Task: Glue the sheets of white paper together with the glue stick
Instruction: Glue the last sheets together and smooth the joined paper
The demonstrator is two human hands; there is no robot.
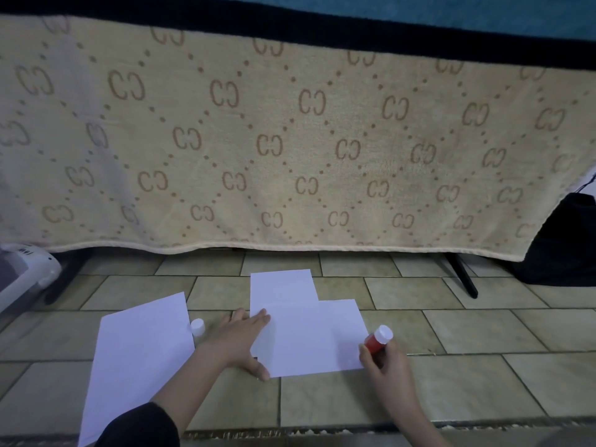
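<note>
Right grip clenched round glue stick; its white end pointed up. Left grip lay flat, unclenched, pinning overlapped white sheets just left of the stick on floor. Loose cap beyond. Best: press seam evenly, outward.

place: home | cues: tiled floor; patterned blanket draped over furniture
</note>
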